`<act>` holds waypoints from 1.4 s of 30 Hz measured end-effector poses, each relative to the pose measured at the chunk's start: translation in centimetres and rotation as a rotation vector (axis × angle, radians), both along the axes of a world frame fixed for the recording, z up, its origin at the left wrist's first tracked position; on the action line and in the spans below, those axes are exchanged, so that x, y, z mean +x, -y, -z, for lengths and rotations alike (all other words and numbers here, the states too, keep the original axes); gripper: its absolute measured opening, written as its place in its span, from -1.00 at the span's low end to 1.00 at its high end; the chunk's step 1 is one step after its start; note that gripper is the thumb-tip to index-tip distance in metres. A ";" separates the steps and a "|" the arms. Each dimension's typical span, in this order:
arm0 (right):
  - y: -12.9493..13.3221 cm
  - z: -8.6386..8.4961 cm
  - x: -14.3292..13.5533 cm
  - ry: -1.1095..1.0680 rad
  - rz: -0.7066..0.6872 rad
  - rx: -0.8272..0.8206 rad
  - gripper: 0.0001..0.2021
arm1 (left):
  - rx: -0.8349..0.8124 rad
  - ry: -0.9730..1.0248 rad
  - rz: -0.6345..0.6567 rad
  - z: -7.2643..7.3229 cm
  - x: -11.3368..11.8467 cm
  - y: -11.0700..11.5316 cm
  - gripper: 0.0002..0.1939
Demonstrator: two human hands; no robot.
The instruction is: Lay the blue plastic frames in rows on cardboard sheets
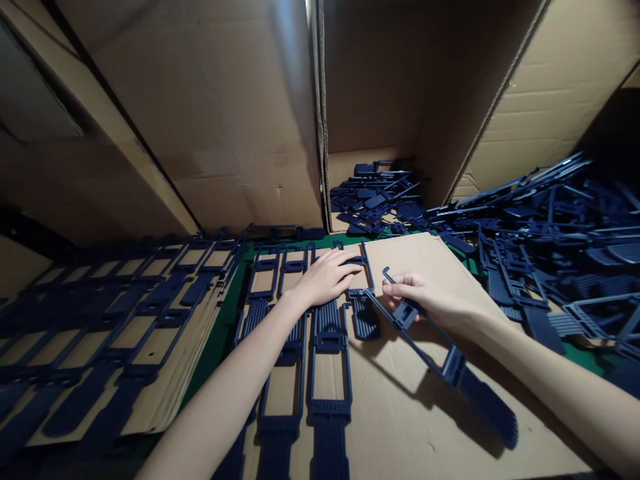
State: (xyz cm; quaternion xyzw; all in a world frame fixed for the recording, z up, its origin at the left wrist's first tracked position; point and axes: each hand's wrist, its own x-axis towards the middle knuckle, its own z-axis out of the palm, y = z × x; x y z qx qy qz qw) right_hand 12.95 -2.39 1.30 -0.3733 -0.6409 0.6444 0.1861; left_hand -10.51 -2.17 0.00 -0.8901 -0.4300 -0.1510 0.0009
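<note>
"The dark blue frame (453,365), where is it now?"

"In the right hand (415,297), above the cardboard sheet (390,427). Thumb and fingers are clamped on it near a hooked end, beside the small block (406,313) set across its two rods."

"How is it held?"

"Aslant, its ribbed paddle (487,403) pointing to the lower right of the view, with a shadow below. One hooked tip curls up beside the thumb. The other rod ends close to a frame on the sheet; I can't tell whether they touch."

"And the left hand (330,277)?"

"Palm down, fingers stretched out and slightly apart, across the upper row of the laid frames (329,410). What the palm covers is hidden."

"What lies around the hands?"

"The laid frames lie side by side on the left part of the sheet. Farther left, past a green strip (215,340), a stack of cardboard (165,393) bears more frames in rows. On the right is a tangled heap (555,253) of similar dark pieces."

"And beyond?"

"A smaller pile (373,200) sits in an opening beside a tall cardboard wall (250,113)."
</note>
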 end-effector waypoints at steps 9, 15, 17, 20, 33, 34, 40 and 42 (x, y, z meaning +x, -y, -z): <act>0.0 0.0 0.2 -0.068 -0.090 -0.082 -0.63 | 0.002 -0.009 0.010 0.3 0.0 -0.2 -0.69; -0.1 0.3 0.7 -0.060 -0.194 -0.142 -0.58 | 0.001 0.007 0.012 0.1 0.0 0.0 -0.67; -0.2 0.3 0.9 -0.028 -0.242 -0.166 -0.52 | 0.001 0.013 0.008 0.1 0.0 0.0 -0.67; -0.3 0.1 0.9 0.042 -0.320 -0.144 -0.53 | -0.005 0.016 0.001 0.2 0.0 0.0 -0.67; -0.6 -0.1 1.5 0.069 -0.314 0.807 -0.87 | 0.011 0.007 -0.010 0.3 0.1 -0.1 -0.68; -0.6 -0.2 1.6 0.052 -0.387 0.846 -0.86 | 0.011 0.006 -0.010 0.4 0.1 -0.1 -0.67; -0.6 0.4 1.6 0.111 -0.512 0.863 -0.78 | 0.013 0.011 -0.005 0.3 0.1 -0.1 -0.68; -0.9 0.9 1.6 0.127 -0.497 0.852 -0.81 | 0.013 0.013 -0.001 0.2 0.2 -0.1 -0.68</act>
